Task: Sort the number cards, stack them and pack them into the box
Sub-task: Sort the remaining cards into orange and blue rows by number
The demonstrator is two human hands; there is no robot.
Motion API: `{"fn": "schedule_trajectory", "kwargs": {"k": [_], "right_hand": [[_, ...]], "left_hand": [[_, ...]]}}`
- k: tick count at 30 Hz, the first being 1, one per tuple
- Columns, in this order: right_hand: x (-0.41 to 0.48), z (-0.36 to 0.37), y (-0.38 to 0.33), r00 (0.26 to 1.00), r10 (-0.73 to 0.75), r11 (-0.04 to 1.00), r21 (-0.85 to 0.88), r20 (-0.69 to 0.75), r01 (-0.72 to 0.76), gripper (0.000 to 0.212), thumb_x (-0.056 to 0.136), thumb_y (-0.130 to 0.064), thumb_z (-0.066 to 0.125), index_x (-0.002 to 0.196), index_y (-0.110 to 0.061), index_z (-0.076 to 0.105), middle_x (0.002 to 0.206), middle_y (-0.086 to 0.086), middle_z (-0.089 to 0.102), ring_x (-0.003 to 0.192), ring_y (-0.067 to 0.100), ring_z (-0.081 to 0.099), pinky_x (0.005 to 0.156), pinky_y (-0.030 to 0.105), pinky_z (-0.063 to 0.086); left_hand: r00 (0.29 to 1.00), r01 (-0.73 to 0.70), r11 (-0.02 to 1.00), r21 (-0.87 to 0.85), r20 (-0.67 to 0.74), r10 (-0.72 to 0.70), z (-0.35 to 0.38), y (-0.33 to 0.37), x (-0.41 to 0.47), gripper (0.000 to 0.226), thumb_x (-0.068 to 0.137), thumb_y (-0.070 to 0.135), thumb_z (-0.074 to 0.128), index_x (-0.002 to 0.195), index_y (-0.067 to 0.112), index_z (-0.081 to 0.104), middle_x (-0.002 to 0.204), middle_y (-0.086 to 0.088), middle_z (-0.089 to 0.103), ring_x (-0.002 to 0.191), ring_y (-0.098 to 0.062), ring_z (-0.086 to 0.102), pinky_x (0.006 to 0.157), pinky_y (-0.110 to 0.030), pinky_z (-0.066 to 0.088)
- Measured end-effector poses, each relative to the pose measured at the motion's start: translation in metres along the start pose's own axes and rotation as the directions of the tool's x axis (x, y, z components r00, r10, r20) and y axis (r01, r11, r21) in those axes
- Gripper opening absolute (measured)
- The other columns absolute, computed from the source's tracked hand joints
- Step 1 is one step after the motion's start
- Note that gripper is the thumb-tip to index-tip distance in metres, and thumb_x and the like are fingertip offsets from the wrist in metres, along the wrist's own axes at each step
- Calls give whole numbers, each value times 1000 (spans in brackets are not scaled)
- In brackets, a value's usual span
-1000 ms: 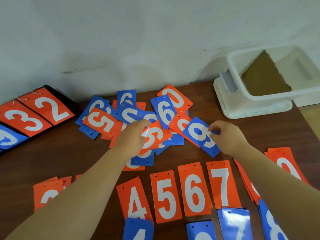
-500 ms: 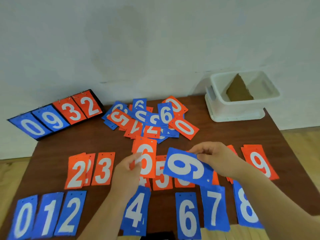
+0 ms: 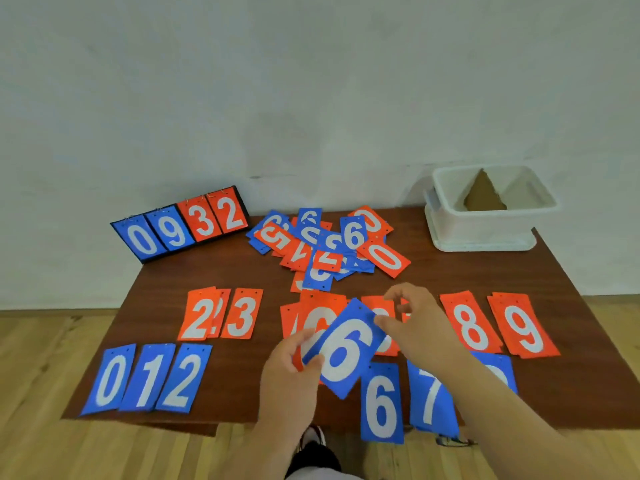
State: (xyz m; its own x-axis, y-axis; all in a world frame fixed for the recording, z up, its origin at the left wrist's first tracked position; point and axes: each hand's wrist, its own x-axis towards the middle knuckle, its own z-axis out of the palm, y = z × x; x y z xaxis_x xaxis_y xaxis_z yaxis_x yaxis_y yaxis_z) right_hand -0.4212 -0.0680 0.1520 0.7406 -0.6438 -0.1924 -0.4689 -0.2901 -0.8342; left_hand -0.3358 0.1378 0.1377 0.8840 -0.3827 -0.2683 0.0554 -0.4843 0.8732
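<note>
Nearest, cut off by the lower edge: both forearms, with a dark shoe (image 3: 313, 438) half hidden between them above the wooden floor (image 3: 52, 358). Along the near edge of the table (image 3: 485, 282), a blue row (image 3: 145, 377) reading 0, 1, 2. After a gap, a flat blue 6 (image 3: 381, 403) and a blue 7 (image 3: 429, 396), the latter partly under the right forearm. Past that forearm, just a corner of one more blue card (image 3: 502, 370), digit unreadable.

Over the gap, held up facing the camera: the blue 6 card (image 3: 346, 351). Pinned at its lower left edge by the thumb of the left hand (image 3: 289, 367), other left fingers curled, tips hidden. Pinched at its upper right edge by the thumb of the right hand (image 3: 415, 323), remaining right fingers bent and raised above that corner. Long axis from near left to far right, leaned clockwise from upright, top of the digit toward the far right. Directly behind it, an orange card (image 3: 320, 315), digit mostly covered; in the left grip too, as far as can be told.

Farther, an orange row (image 3: 239, 317): 2, 3, several hidden behind the hands, then 8 and 9. Beyond, a loose pile (image 3: 329, 244) of mixed cards. At the far left, a scoreboard stand (image 3: 180, 226) showing 0 9 3 2. At the far right corner, the white box (image 3: 485, 233), with brown cardboard inside.
</note>
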Motion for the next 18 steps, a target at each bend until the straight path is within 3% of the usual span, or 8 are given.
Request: {"fn": "schedule_trajectory", "kwargs": {"k": [3, 6, 9, 11, 14, 16, 18], "right_hand": [[-21, 21, 2, 976, 137, 967, 188, 171, -169, 26, 88, -36, 77, 106, -37, 59, 118, -9, 60, 77, 18, 67, 61, 23, 53], [-32, 48, 3, 954, 207, 894, 355, 216, -274, 24, 88, -23, 78, 107, -27, 64, 112, 2, 64, 82, 26, 72, 76, 37, 62], [-30, 72, 1, 950, 239, 871, 388, 202, -302, 20, 89, -13, 77, 104, -22, 67, 100, 21, 67, 75, 22, 66, 73, 40, 61], [-23, 87, 0, 960, 228, 905, 329, 162, -271, 20, 89, -12, 75, 102, -25, 67, 102, 14, 69, 78, 24, 68, 73, 43, 60], [-13, 113, -9, 973, 210, 944, 241, 95, -227, 22, 92, -10, 71, 105, -27, 64, 118, -4, 66, 90, 20, 71, 70, 35, 61], [-6, 134, -16, 979, 185, 962, 189, 82, -197, 24, 93, -10, 69, 106, -29, 64, 123, -6, 64, 91, 18, 71, 72, 35, 62], [0, 153, -23, 981, 166, 978, 110, 98, -176, 25, 94, -12, 68, 109, -32, 62, 123, -7, 63, 94, 15, 70, 71, 32, 61]], "left_hand": [[998, 28, 998, -57, -53, -31, -8, -8, 2, 36, 92, 24, 75, 116, 47, 60, 116, 25, 58, 111, -3, 61, 74, -22, 61], [998, 47, 990, -133, -36, -52, -13, -12, 6, 40, 90, 23, 76, 124, 38, 62, 118, 15, 61, 108, -8, 65, 62, -21, 60], [998, 62, 978, -198, 6, -62, -22, -17, 12, 37, 89, 22, 77, 118, 39, 61, 112, 14, 64, 99, -8, 70, 59, -20, 59], [996, 90, 969, -229, 20, -88, -36, -24, 20, 30, 90, 29, 75, 114, 42, 62, 111, 14, 67, 99, -6, 70, 62, -25, 62], [995, 91, 984, -154, -13, -94, -74, -39, 40, 20, 98, 38, 63, 118, 43, 63, 120, 18, 64, 106, -4, 65, 74, -25, 62], [995, 64, 995, -79, -70, -69, -106, -54, 58, 25, 102, 33, 57, 126, 38, 65, 129, 18, 59, 117, -4, 56, 84, -17, 51], [991, 70, 996, -62, -106, -76, -139, -70, 75, 27, 103, 24, 57, 127, 34, 67, 135, 12, 59, 127, -10, 53, 92, -21, 47]]}}
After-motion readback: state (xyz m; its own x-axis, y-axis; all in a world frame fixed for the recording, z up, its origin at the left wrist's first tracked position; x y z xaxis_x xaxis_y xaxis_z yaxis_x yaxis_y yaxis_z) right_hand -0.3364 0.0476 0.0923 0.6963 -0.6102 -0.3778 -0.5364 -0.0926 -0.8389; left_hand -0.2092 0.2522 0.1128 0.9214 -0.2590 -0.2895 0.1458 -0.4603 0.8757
